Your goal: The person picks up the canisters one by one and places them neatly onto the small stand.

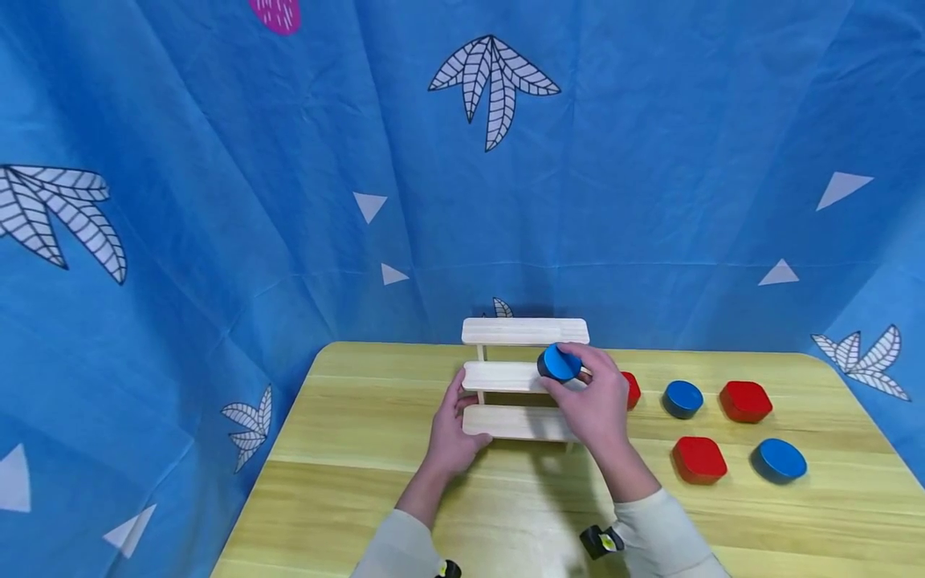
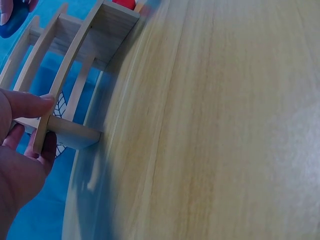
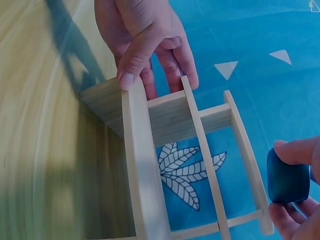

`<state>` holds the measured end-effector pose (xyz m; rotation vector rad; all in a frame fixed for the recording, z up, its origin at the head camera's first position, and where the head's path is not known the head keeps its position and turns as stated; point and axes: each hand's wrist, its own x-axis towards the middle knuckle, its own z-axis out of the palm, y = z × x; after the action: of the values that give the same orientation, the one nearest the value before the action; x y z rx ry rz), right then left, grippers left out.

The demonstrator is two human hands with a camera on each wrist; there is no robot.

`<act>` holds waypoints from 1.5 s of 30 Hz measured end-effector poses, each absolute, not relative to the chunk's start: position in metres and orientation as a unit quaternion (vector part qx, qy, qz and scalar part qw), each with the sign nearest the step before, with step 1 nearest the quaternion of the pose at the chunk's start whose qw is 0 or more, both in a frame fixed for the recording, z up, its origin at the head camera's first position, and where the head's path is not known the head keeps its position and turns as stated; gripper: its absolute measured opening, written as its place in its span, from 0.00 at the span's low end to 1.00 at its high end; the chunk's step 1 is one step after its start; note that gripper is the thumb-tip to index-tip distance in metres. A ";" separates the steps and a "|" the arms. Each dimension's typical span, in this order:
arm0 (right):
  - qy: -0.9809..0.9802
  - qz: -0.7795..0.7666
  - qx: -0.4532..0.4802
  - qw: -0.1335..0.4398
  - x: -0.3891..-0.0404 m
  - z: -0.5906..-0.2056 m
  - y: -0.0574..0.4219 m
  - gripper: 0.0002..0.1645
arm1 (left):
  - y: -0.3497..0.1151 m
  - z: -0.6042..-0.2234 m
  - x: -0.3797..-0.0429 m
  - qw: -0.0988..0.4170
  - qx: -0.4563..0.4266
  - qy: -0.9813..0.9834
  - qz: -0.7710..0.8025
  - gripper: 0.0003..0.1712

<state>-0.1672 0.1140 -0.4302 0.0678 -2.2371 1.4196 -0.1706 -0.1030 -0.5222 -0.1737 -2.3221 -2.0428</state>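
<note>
In the head view, my right hand (image 1: pixel 596 397) pinched a blue round block (image 1: pixel 560 364) between thumb and fingers, over the right end of the middle shelf (image 1: pixel 502 376) of a three-tier wooden rack (image 1: pixel 525 331). The rack stood near the back edge of the surface (image 1: pixel 347 482), and my left hand (image 1: pixel 451 433) gripped its left end. Toward the surface's right edge lay two other blue round blocks (image 1: pixel 682 399) and three red rounded-square blocks (image 1: pixel 699 460), one partly hidden behind my right hand.

In the left wrist view, my thumb and fingers held the lowest shelf from opposite sides; I judged that a sound brace, since so slender a rack could slide if nudged.

In the right wrist view, a gap showed between the held block and the top shelf (image 3: pixel 243 145). A light pinch, the block level and fingertips clear of the wood seemed best.
</note>
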 end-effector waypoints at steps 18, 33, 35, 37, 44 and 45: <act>-0.820 0.509 0.035 0.259 -0.180 -0.429 0.101 0.31 | -0.104 -0.524 -0.167 0.031 -0.063 -0.769 -0.635 0.70; -0.820 0.514 0.031 0.249 -0.193 -0.421 0.091 0.31 | -0.104 -0.520 -0.168 0.022 -0.046 -0.770 -0.636 0.71; -0.822 0.511 0.033 0.249 -0.195 -0.422 0.089 0.31 | -0.104 -0.520 -0.168 0.021 -0.047 -0.770 -0.636 0.71; -0.822 0.510 0.037 0.249 -0.196 -0.422 0.088 0.31 | -0.104 -0.520 -0.168 0.022 -0.050 -0.770 -0.636 0.71; -0.815 0.521 0.052 0.249 -0.200 -0.421 0.084 0.30 | -0.105 -0.521 -0.167 0.023 -0.056 -0.768 -0.638 0.71; -0.814 0.522 0.053 0.250 -0.201 -0.422 0.083 0.30 | -0.105 -0.520 -0.167 0.023 -0.057 -0.767 -0.639 0.71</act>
<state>-0.2008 0.0828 -0.4216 0.1447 -2.2170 1.4209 -0.1672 -0.1052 -0.5203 -0.1780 -2.3741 -1.9776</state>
